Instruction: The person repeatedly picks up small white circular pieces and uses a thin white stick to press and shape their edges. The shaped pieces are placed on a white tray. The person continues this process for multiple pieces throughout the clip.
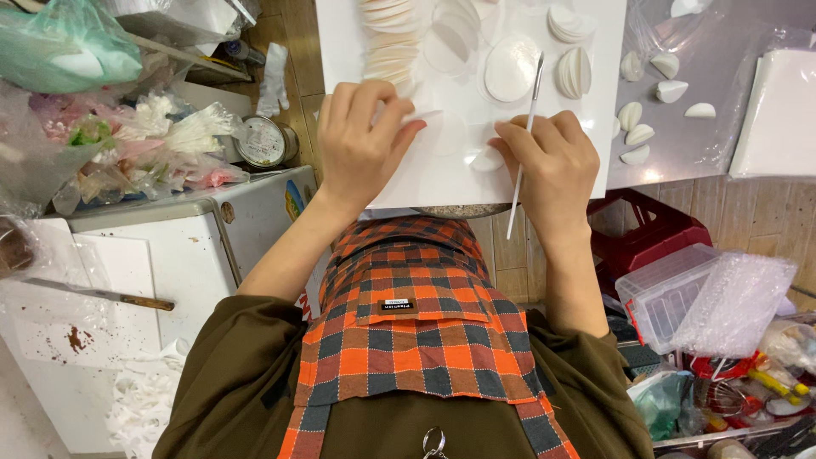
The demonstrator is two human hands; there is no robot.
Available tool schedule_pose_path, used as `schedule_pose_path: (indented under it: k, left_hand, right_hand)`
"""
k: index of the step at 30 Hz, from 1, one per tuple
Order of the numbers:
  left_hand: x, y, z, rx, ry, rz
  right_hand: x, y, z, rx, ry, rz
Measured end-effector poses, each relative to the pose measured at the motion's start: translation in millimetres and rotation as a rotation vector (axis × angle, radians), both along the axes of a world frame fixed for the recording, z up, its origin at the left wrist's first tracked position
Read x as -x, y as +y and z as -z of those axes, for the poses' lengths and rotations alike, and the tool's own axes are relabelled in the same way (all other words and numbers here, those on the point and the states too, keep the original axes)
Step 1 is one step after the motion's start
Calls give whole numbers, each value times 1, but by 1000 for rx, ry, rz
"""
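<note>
A white board point(595, 127) lies in front of me, and both hands rest on its near edge. My left hand point(364, 140) has its fingertips on a thin round white disc point(446, 132) that lies flat on the board. My right hand point(548, 161) holds a thin white stick point(527, 127) upright between its fingers and touches a small folded white piece point(486, 160). Farther back on the board lie a row of cream discs point(391, 42), a flat round disc point(510, 68) and folded half-discs point(574, 72).
More folded white pieces point(639, 134) lie on a plastic-covered table on the right. On the left stands a white cabinet point(170, 263) with bags of artificial flowers point(144, 144) and a round tin point(262, 141). A red stool point(646, 229), a clear box point(667, 293) and bubble wrap point(735, 302) stand at lower right.
</note>
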State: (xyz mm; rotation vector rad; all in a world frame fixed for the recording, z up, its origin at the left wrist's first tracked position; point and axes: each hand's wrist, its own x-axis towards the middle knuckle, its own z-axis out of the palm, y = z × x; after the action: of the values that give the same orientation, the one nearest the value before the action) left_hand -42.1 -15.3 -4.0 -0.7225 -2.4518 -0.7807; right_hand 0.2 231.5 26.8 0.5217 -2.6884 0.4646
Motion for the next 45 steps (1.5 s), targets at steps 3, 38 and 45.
schedule_pose_path:
  k: [3, 38, 45]
  left_hand:
    - [1, -1, 2, 5, -62, -82]
    - [69, 5, -33, -257, -409, 432]
    - [48, 9, -54, -478, -682, 582]
  right_hand:
    - [5, -2, -1, 20, -120, 23]
    - [-19, 15, -9, 1098, -417, 261]
    - [-7, 2, -15, 1147, -519, 303]
